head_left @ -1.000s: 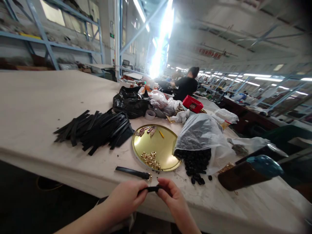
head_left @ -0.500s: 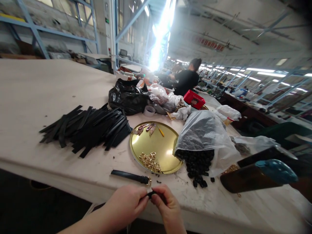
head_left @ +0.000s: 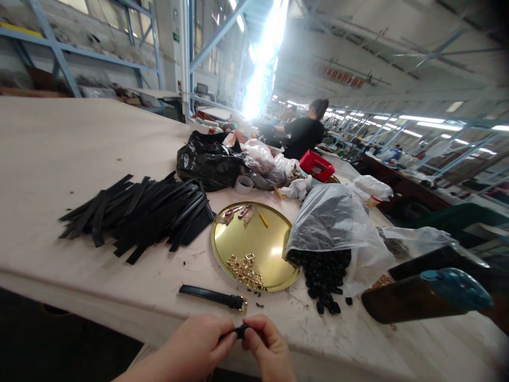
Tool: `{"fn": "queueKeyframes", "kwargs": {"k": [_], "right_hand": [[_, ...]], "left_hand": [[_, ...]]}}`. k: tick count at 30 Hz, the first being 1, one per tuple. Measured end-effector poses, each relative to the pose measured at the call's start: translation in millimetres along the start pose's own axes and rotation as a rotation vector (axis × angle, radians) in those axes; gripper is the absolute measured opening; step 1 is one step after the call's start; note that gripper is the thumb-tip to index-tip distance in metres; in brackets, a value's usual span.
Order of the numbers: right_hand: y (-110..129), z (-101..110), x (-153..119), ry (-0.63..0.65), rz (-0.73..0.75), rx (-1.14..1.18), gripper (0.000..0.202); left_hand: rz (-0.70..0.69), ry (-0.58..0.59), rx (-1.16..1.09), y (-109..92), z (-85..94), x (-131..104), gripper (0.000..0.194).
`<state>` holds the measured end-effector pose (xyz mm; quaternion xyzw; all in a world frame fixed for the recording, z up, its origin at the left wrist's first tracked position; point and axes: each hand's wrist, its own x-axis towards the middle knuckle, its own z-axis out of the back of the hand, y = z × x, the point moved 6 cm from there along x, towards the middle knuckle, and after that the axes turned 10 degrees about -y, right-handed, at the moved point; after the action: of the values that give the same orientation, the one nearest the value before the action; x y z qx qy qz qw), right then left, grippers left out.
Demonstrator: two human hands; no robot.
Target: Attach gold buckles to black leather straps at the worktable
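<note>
At the table's near edge, my left hand (head_left: pixel 202 339) and my right hand (head_left: pixel 264 339) are both closed on a small black strap piece (head_left: pixel 240 331). The fingers cover most of it, so its full shape is hidden. Just beyond them lies a finished-looking black strap (head_left: pixel 210 297) with a gold buckle (head_left: pixel 243 304) at its right end. Farther off, a round gold tray (head_left: pixel 254 241) carries a heap of gold buckles (head_left: pixel 244 270) and a yellow-handled tool (head_left: pixel 262 217). Small black loops (head_left: pixel 326 276) spill from a clear plastic bag (head_left: pixel 334 217) right of the tray.
A pile of black strips (head_left: pixel 147 212) lies on the left of the white table (head_left: pixel 71 138). Behind the tray are a black plastic bag (head_left: pixel 209 162), a tape roll (head_left: pixel 243 183) and a red packet (head_left: pixel 317 165). A bottle (head_left: pixel 421 297) lies at right. A person (head_left: pixel 306 130) works beyond.
Both hands sit slightly lower and farther left in view, still holding the black strap piece, of which a little more shows. The table things appear shifted slightly downward.
</note>
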<state>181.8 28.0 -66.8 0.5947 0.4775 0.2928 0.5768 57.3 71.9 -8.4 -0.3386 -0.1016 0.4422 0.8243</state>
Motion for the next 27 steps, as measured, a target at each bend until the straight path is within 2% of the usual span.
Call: {"fn": "queueKeyframes", "kwargs": {"k": [2, 3, 6, 9, 11, 14, 16, 19, 21, 23, 25, 27], "right_hand": [[18, -3, -4, -0.015, 0.206, -0.115, 0.021], [23, -3, -5, -0.012, 0.232, -0.135, 0.021], [20, 0, 0, 0.015, 0.05, -0.108, 0.028], [10, 6, 5, 0.018, -0.096, -0.077, 0.034], [2, 4, 6, 0.045, -0.121, -0.05, 0.036], [-10, -8, 4, 0.151, -0.143, -0.007, 0.037], [-10, -13, 5, 0.217, -0.128, -0.022, 0.038], [13, -6, 22, 0.205, 0.061, -0.259, 0.037], [37, 7, 43, 0.056, 0.268, -0.582, 0.03], [53, 14, 64, -0.043, 0.393, -0.874, 0.02], [56, 14, 82, -0.049, 0.421, -0.943, 0.009], [54, 11, 92, -0.026, 0.418, -0.926, 0.01]], "left_hand": [[0.008, -0.009, 0.052, 1, -0.5, -1, 0.03], [0.007, -0.009, 0.036, 0, 0.0, -2, 0.03], [0.002, 0.0, -0.13, -5, 3.5, -5, 0.026], [0.078, 0.06, -0.28, -1, 1.9, -10, 0.025], [0.101, 0.053, -0.345, 3, 0.7, -12, 0.03], [0.079, -0.011, -0.413, 6, 1.4, -11, 0.046], [0.092, -0.008, -0.451, 8, 1.8, -9, 0.052], [0.085, -0.032, -0.517, 10, 9.0, -4, 0.048], [0.102, -0.082, -0.554, 13, 14.4, 1, 0.037], [0.16, -0.146, -0.574, 20, 16.5, 4, 0.032], [0.21, -0.209, -0.582, 26, 15.7, 4, 0.029], [0.235, -0.247, -0.598, 30, 13.3, 3, 0.026]]}}
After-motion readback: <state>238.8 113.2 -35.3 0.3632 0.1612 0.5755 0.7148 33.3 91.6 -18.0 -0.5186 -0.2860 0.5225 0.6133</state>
